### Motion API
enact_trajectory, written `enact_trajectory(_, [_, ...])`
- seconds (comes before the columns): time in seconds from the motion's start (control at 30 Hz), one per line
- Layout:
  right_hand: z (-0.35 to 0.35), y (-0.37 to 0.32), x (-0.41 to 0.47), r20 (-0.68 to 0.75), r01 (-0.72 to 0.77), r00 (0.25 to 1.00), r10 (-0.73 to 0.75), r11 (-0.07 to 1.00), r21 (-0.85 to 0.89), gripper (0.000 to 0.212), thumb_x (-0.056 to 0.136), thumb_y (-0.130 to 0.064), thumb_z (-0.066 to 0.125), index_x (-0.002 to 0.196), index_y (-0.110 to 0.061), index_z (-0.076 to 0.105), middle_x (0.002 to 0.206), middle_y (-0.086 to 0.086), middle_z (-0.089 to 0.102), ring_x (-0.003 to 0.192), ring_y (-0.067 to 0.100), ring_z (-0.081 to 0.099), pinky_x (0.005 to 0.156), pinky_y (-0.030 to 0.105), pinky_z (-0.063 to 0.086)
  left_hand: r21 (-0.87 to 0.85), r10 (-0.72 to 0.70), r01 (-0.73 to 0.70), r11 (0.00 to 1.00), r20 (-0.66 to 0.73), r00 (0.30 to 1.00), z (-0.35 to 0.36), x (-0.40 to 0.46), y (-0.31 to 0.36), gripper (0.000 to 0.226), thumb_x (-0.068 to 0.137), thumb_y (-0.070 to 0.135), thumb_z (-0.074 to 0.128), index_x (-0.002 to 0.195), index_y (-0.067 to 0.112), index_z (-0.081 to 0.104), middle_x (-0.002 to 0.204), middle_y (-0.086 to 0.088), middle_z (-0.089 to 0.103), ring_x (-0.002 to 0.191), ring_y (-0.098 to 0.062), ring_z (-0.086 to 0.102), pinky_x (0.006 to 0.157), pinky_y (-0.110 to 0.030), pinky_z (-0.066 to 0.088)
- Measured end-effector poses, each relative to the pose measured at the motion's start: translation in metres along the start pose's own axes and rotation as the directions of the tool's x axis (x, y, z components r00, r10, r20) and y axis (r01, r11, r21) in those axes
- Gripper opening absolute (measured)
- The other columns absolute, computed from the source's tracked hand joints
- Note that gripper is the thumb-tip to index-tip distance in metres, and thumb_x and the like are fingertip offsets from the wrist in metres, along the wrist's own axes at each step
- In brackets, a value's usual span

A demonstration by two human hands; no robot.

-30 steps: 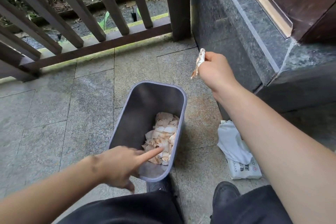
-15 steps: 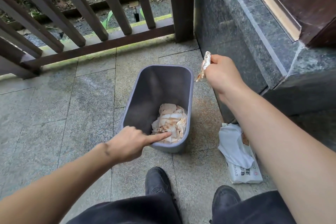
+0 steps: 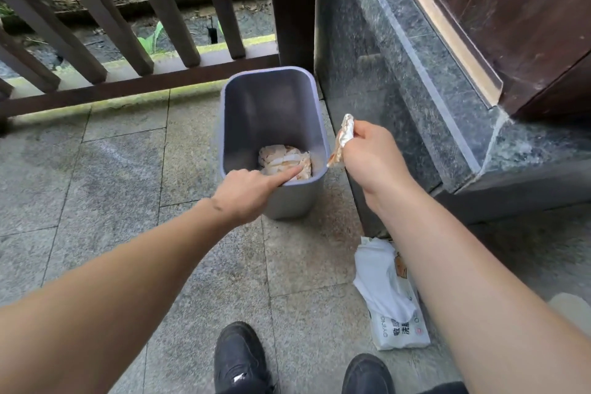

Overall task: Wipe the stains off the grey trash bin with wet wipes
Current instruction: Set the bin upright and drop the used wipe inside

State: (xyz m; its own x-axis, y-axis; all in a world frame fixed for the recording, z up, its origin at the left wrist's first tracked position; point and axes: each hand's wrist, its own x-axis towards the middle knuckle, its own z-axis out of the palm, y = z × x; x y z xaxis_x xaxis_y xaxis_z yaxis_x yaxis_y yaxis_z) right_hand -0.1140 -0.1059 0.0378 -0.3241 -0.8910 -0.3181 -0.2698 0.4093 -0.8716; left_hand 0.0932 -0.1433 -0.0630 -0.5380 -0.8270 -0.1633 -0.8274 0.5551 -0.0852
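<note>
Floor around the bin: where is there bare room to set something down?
Bare tiles left of the bin, up to the railing, and between bin and shoes. Crowded right: the stone wall close by, right hand with wipe, wipes pack.

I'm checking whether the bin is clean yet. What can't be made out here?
Head view only:
- The grey trash bin: its far and side outer walls are turned away from the camera.
- Bin floor: covered by used wipes.
- The left hand: its thumb is under the hand, so any grip on the rim is unclear.
- The wipes pack: its print is partly behind the right forearm.
</note>
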Motion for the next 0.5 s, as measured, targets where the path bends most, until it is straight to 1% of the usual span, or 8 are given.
enact_trajectory(0.07, [0.002,-0.001,0.000,0.003,-0.008,1.000,0.008,1.000,-0.002,0.030,0.094,-0.016,0.039,0.107,-0.003,0.063,0.106,0.018,0.068,0.098,0.030,0.065,0.087,0.049,0.051,-0.070,-0.034,0.031,0.997,-0.037,0.999,-0.002,0.017,0.003,0.083,0.096,0.015,0.047,0.149,0.062,0.005,0.071,-0.001,0.057,0.066,-0.031,0.056,0.061,-0.036,0.046])
enact_trajectory(0.1, [0.002,-0.001,0.000,0.007,-0.011,1.000,0.011,1.000,-0.006,0.029,0.094,-0.016,0.039,0.106,-0.004,0.064,0.104,0.016,0.070,0.101,0.031,0.065,0.091,0.051,0.049,-0.109,-0.033,0.027,0.994,-0.052,0.998,-0.002,0.023,0.003,0.075,0.099,0.024,0.048,0.151,0.060,0.008,0.083,-0.004,0.066,0.079,-0.033,0.061,0.072,-0.039,0.050])
enact_trajectory(0.13, [0.003,-0.001,0.000,0.014,-0.014,1.000,0.014,1.000,-0.009,0.029,0.093,-0.015,0.040,0.105,-0.006,0.065,0.103,0.015,0.071,0.101,0.030,0.065,0.092,0.052,0.049,-0.138,-0.041,0.032,0.990,-0.062,0.997,0.000,0.025,0.002,0.068,0.100,0.037,0.048,0.153,0.055,0.011,0.108,-0.007,0.070,0.103,-0.035,0.061,0.091,-0.042,0.048])
enact_trajectory(0.2, [0.005,-0.002,0.000,0.030,-0.018,0.999,0.018,1.000,-0.017,0.028,0.091,-0.012,0.042,0.104,-0.007,0.066,0.101,0.012,0.072,0.100,0.029,0.066,0.092,0.051,0.051,-0.142,-0.117,0.106,0.984,-0.067,0.991,0.003,0.019,-0.002,0.070,0.096,0.064,0.038,0.156,0.049,0.006,0.156,-0.008,0.040,0.146,-0.034,0.025,0.118,-0.051,0.019])
enact_trajectory(0.23, [0.006,-0.002,-0.001,0.035,-0.022,0.999,0.023,1.000,-0.018,0.028,0.089,-0.010,0.042,0.104,-0.007,0.066,0.100,0.012,0.072,0.099,0.028,0.066,0.092,0.050,0.051,-0.152,-0.181,0.170,0.974,-0.064,0.981,0.004,0.012,-0.004,0.074,0.092,0.074,0.029,0.156,0.048,0.001,0.165,-0.008,0.019,0.152,-0.032,0.005,0.121,-0.052,0.007])
enact_trajectory(0.3, [0.008,-0.002,-0.003,0.043,-0.027,0.999,0.027,1.000,-0.017,0.029,0.088,-0.007,0.040,0.102,-0.008,0.066,0.098,0.011,0.071,0.095,0.027,0.066,0.089,0.045,0.052,-0.229,-0.317,0.302,0.926,-0.034,0.948,0.011,-0.003,-0.008,0.081,0.087,0.083,0.015,0.156,0.047,-0.008,0.167,-0.007,-0.006,0.151,-0.029,-0.014,0.121,-0.051,-0.002])
enact_trajectory(0.4, [0.010,-0.002,-0.006,0.051,0.009,0.999,-0.008,1.000,-0.017,0.024,0.088,-0.007,0.039,0.090,-0.007,0.062,0.080,0.007,0.063,0.076,0.020,0.056,0.067,0.033,0.042,-0.416,-0.400,0.368,0.831,0.011,0.916,0.018,-0.018,-0.007,0.081,0.088,0.082,0.015,0.156,0.044,-0.007,0.166,-0.004,-0.018,0.152,-0.023,-0.015,0.122,-0.048,0.003])
enact_trajectory(0.5, [0.012,0.003,-0.008,0.066,0.017,0.998,-0.015,1.000,-0.021,0.025,0.092,-0.007,0.041,0.095,-0.013,0.065,0.089,0.005,0.067,0.082,0.022,0.061,0.067,0.034,0.046,-0.581,-0.485,0.402,0.708,0.015,0.874,0.018,-0.013,0.002,0.076,0.092,0.075,0.027,0.155,0.047,-0.006,0.166,-0.002,-0.018,0.153,-0.023,-0.003,0.122,-0.045,0.014])
